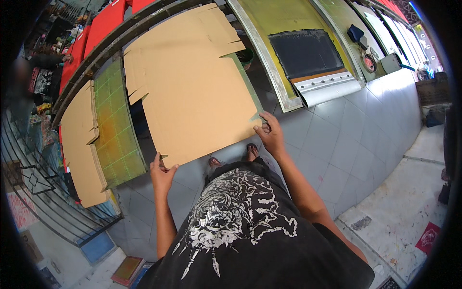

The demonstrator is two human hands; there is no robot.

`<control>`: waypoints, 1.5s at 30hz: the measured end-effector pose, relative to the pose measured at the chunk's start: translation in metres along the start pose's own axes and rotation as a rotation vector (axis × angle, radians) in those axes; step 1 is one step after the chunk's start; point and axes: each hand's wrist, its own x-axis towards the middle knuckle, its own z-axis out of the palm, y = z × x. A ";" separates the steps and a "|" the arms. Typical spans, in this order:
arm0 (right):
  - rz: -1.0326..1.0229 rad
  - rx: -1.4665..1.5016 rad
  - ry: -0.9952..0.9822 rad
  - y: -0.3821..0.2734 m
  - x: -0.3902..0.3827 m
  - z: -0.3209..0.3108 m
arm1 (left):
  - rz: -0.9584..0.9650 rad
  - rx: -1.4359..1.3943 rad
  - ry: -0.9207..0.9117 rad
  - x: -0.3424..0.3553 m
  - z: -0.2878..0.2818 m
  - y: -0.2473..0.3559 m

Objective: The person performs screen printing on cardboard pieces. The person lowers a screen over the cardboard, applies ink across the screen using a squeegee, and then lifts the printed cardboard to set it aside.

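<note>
A large tan die-cut cardboard sheet [190, 91] with slits and notches along its sides lies over a greenish board on the long bench in front of me. My left hand [162, 174] pinches its near left corner between fingers and thumb. At the near right corner, my right hand [270, 135] grips the same sheet, with the thumb by the edge and the fingers along the side. Part of the green board shows past the sheet's right edge. To the left, more cut cardboard sheets [79, 144] lie stacked beside a green gridded board [114, 125].
Right of the sheet rests a printing screen [257, 24] holding black ink [308, 53] and a wide metal squeegee [327, 87]. A round tin [369, 63] and dark cloth [356, 34] sit farther right. A person's arm [45, 59] shows far left. Metal railings [43, 188] curve below.
</note>
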 end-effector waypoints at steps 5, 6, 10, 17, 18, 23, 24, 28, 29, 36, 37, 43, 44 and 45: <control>0.099 0.283 0.092 0.011 -0.006 0.016 | 0.026 0.034 0.080 0.003 0.007 -0.006; 0.098 0.251 0.083 0.010 -0.008 0.015 | 0.035 0.037 0.093 0.002 0.007 -0.006; 0.094 0.221 0.065 0.010 -0.014 0.011 | 0.070 -0.015 0.116 -0.001 0.010 -0.009; 0.061 0.181 0.008 0.017 -0.021 0.001 | 0.046 -0.024 0.075 -0.006 0.009 -0.001; 0.030 0.136 0.015 0.021 -0.020 0.000 | 0.053 -0.023 0.074 -0.007 0.009 0.000; 0.048 0.080 -0.004 0.013 -0.017 -0.002 | 0.064 -0.008 0.095 -0.010 0.012 -0.001; 0.048 0.089 -0.003 0.014 -0.017 -0.002 | 0.063 -0.022 0.099 -0.010 0.013 -0.001; 0.059 0.100 -0.012 0.015 -0.015 -0.002 | 0.074 -0.050 0.118 -0.011 0.015 -0.002; 0.065 0.097 -0.019 0.014 -0.015 -0.003 | 0.075 -0.044 0.117 -0.010 0.016 -0.004; 0.024 0.162 0.008 0.023 -0.013 -0.001 | 0.083 -0.049 0.121 -0.010 0.019 -0.015; 0.020 0.127 0.002 0.022 -0.013 -0.002 | 0.081 -0.055 0.120 -0.011 0.019 -0.016; 0.093 0.195 -0.026 0.003 -0.013 -0.006 | 0.067 -0.102 0.101 -0.012 0.019 -0.019; 0.101 0.204 -0.034 0.001 -0.013 -0.007 | 0.068 -0.108 0.097 -0.013 0.019 -0.019; 0.084 0.174 -0.032 0.005 -0.013 -0.007 | 0.071 -0.114 0.093 -0.012 0.018 -0.019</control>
